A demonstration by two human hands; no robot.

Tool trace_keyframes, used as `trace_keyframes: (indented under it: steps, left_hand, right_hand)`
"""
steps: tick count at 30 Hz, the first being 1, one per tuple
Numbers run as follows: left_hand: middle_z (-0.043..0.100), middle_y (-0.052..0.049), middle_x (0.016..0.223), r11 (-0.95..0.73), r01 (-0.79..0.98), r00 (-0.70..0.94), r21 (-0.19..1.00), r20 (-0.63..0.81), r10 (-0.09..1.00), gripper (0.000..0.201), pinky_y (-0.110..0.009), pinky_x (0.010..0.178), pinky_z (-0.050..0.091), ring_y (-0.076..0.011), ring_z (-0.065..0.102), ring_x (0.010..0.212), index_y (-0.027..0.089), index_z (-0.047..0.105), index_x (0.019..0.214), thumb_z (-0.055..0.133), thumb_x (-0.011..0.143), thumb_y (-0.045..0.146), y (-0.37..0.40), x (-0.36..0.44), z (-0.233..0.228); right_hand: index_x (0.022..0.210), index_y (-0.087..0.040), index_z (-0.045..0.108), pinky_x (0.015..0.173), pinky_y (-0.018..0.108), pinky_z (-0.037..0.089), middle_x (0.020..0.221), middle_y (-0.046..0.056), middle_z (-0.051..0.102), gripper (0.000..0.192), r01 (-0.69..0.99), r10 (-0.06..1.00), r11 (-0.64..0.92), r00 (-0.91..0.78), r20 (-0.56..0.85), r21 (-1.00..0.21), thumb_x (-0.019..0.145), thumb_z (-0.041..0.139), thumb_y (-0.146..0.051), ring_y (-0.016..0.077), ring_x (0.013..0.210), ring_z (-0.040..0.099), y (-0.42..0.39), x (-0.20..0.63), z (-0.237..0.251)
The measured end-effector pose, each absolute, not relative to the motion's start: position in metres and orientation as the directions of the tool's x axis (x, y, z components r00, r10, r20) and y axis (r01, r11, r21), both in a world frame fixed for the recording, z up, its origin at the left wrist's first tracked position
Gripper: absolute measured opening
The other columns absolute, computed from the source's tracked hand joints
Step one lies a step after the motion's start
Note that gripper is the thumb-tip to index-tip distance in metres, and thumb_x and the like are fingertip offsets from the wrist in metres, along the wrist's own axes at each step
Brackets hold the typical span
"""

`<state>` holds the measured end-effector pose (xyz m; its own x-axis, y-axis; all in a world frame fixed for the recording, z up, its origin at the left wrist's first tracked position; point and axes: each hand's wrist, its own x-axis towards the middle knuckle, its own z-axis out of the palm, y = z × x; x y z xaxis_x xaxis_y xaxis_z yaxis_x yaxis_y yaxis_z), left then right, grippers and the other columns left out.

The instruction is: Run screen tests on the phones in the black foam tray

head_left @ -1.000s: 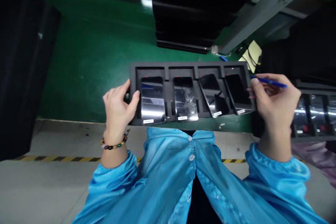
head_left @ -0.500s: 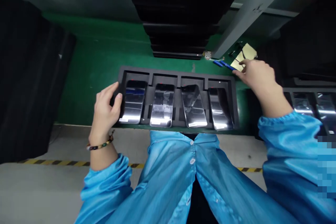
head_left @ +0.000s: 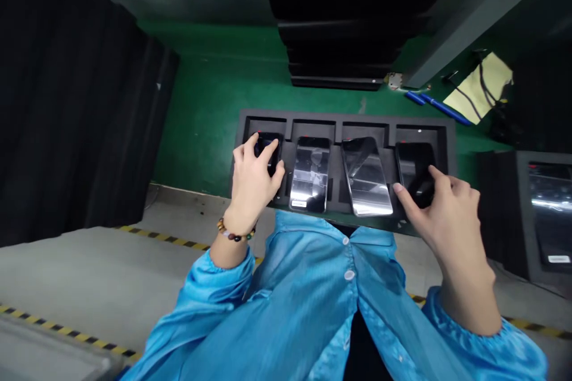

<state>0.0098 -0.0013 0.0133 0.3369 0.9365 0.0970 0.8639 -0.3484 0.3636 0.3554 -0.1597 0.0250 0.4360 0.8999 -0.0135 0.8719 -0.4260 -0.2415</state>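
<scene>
Grip shift — right hand has let go of the blue pen, now on the green counter; its fingers pinch the rightmost phone. Left hand clasps the leftmost phone in the black tray — both seem set to lift.

bare green bench open left of the tray, black stack blocking behind, dark curtain far left

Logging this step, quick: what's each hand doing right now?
Left hand: fingers curled on the leftmost phone in the tray.
Right hand: fingers on the rightmost phone; grip cannot be told.
</scene>
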Motion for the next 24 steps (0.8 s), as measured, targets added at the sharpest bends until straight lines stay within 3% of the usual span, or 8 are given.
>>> trace_keyframes:
  steps: [3,7,10,15,18,20,24]
  left_hand:
    - [0.049,-0.021,0.159,-0.325,0.880,0.307,0.346,0.108,0.946,0.052,-0.070,0.117,0.051,-0.0469,0.046,0.146,0.025,0.069,0.152,0.062,0.102,0.034,0.003,0.020,0.013]
    - [0.051,-0.025,0.144,-0.299,0.905,0.283,0.302,0.096,0.954,0.053,-0.075,0.108,0.052,-0.0466,0.048,0.135,0.021,0.069,0.153,0.057,0.102,0.028,0.002,0.029,0.012]
    - [0.050,-0.025,0.139,-0.284,0.919,0.276,0.272,0.071,0.959,0.055,-0.070,0.108,0.054,-0.0434,0.049,0.131,0.017,0.067,0.155,0.052,0.103,0.023,0.001,0.033,0.013]
    - [0.048,-0.024,0.153,-0.269,0.935,0.261,0.232,0.066,0.963,0.051,-0.069,0.116,0.049,-0.0447,0.046,0.142,0.019,0.069,0.152,0.055,0.104,0.026,-0.003,0.040,0.022]
    - [0.045,-0.023,0.163,-0.358,0.894,0.346,0.268,0.094,0.934,0.051,-0.064,0.125,0.046,-0.0424,0.042,0.152,0.018,0.066,0.155,0.057,0.108,0.034,-0.012,0.061,0.028]
    - [0.044,-0.022,0.167,-0.419,0.855,0.423,0.305,0.057,0.905,0.057,-0.059,0.122,0.052,-0.0404,0.043,0.154,0.017,0.061,0.159,0.059,0.108,0.041,-0.020,0.082,0.030]
    - [0.042,-0.023,0.171,-0.411,0.884,0.431,0.222,-0.049,0.901,0.060,-0.059,0.107,0.062,-0.0431,0.046,0.152,0.012,0.056,0.161,0.059,0.106,0.036,-0.030,0.119,0.034]
  right_hand:
    - [0.161,-0.008,0.058,0.104,0.071,0.054,0.140,0.033,0.061,0.090,0.836,0.864,-0.498,0.501,-0.051,-0.229,0.099,0.060,-0.073,0.0545,0.135,0.055,-0.154,0.356,0.027]
    - [0.156,-0.007,0.064,0.100,0.067,0.057,0.136,0.032,0.063,0.080,0.840,0.857,-0.503,0.515,0.006,-0.203,0.100,0.063,-0.064,0.0492,0.128,0.058,-0.149,0.353,0.022]
    - [0.152,-0.010,0.069,0.096,0.059,0.058,0.131,0.028,0.066,0.075,0.832,0.844,-0.520,0.535,0.034,-0.192,0.099,0.065,-0.062,0.0448,0.124,0.059,-0.148,0.354,0.019]
    - [0.149,-0.010,0.070,0.100,0.059,0.053,0.139,0.027,0.063,0.068,0.870,0.873,-0.460,0.480,0.085,-0.177,0.104,0.057,-0.060,0.0440,0.125,0.058,-0.150,0.348,0.027]
    - [0.153,-0.011,0.063,0.106,0.056,0.051,0.148,0.027,0.060,0.069,0.924,0.935,-0.282,0.325,0.140,-0.259,0.108,0.051,-0.062,0.0422,0.133,0.055,-0.147,0.324,0.033]
    - [0.158,-0.009,0.058,0.107,0.053,0.052,0.148,0.027,0.062,0.075,0.942,0.967,-0.178,0.220,0.124,-0.285,0.108,0.052,-0.064,0.0401,0.132,0.056,-0.142,0.302,0.034]
    - [0.158,0.002,0.054,0.101,0.054,0.051,0.151,0.034,0.057,0.075,0.969,0.979,-0.202,0.205,0.004,-0.144,0.108,0.055,-0.054,0.0439,0.126,0.057,-0.126,0.271,0.033]
